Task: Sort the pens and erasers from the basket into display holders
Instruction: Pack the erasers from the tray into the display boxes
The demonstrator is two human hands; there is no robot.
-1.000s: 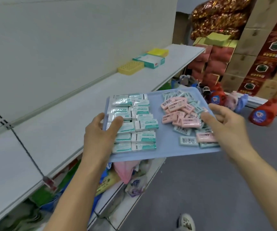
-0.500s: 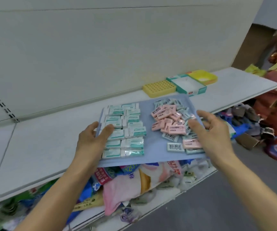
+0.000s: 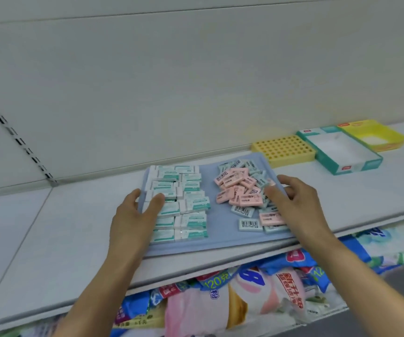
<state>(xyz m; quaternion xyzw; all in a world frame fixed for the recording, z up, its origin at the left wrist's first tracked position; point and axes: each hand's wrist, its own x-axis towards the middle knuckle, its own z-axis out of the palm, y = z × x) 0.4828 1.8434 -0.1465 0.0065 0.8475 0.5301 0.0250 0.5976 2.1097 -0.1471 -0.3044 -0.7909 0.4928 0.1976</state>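
A flat blue tray (image 3: 220, 235) lies on the white shelf (image 3: 50, 227). Its left half carries neat rows of white-and-green erasers (image 3: 188, 190). A loose heap of pink and pale green erasers (image 3: 242, 190) covers its right half. My left hand (image 3: 135, 220) grips the tray's left edge, thumb on top beside the white erasers. My right hand (image 3: 298, 203) grips the right edge, thumb on the heap's side. To the right stand a yellow holder with holes (image 3: 283, 149), a green-edged box (image 3: 342, 152) and a yellow box (image 3: 373, 136), both open and bare inside.
The shelf's back wall rises right behind the tray. A slotted upright (image 3: 13, 135) runs down the wall at left. Below the shelf's front edge lie several packaged goods (image 3: 232, 302) on a lower shelf.
Both hands carried the tray from the aisle over the shelf and lowered it onto the shelf surface, left of the yellow holder. The view turned from the aisle toward the wall.
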